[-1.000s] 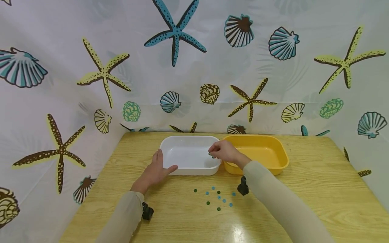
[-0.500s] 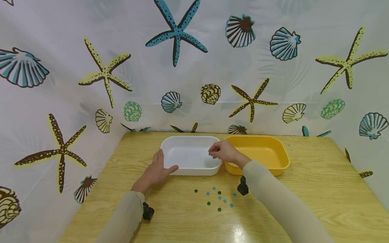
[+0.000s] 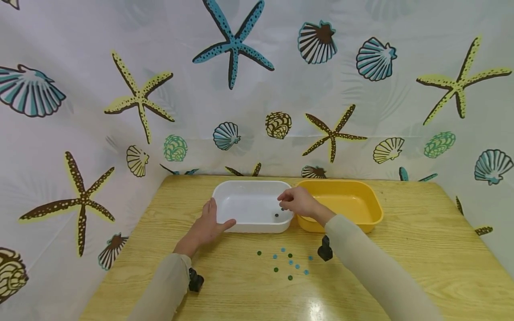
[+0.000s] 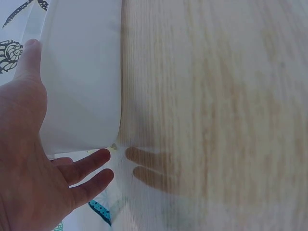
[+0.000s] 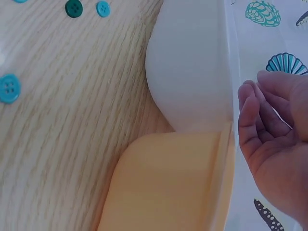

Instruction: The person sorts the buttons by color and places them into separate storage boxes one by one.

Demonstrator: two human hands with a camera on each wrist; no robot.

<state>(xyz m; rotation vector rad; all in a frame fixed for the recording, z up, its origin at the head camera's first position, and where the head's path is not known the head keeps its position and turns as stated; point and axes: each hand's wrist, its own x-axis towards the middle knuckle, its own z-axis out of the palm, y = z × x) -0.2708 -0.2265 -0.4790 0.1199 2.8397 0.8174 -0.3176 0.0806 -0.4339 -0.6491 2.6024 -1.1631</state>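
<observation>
Spread against the left end of the white tub [image 3: 249, 228], my left hand [image 3: 206, 225] rests its thumb along the near rim. In the left wrist view its fingers [image 4: 91, 163] extend loosely past the tub's end. My right hand [image 3: 298, 201] hovers over the tub's right end, its fingers loosely curled. Nothing shows between its fingertips [image 5: 247, 89] in the right wrist view. On the tub floor lies a dark button [image 3: 276, 215], with another small dark spot [image 3: 283, 209] just under the hand.
A yellow tub [image 3: 375, 218] stands against the white one's right end. Several blue buttons [image 3: 291, 262] and green buttons [image 3: 275, 269] lie scattered on the wooden table [image 3: 233, 285] in front. A shell-patterned curtain [image 3: 257, 89] hangs behind and at both sides.
The dark button held at my right fingertips has dropped to the white tub's floor. My right hand has shifted slightly right. My left hand stays in place on the tub.
</observation>
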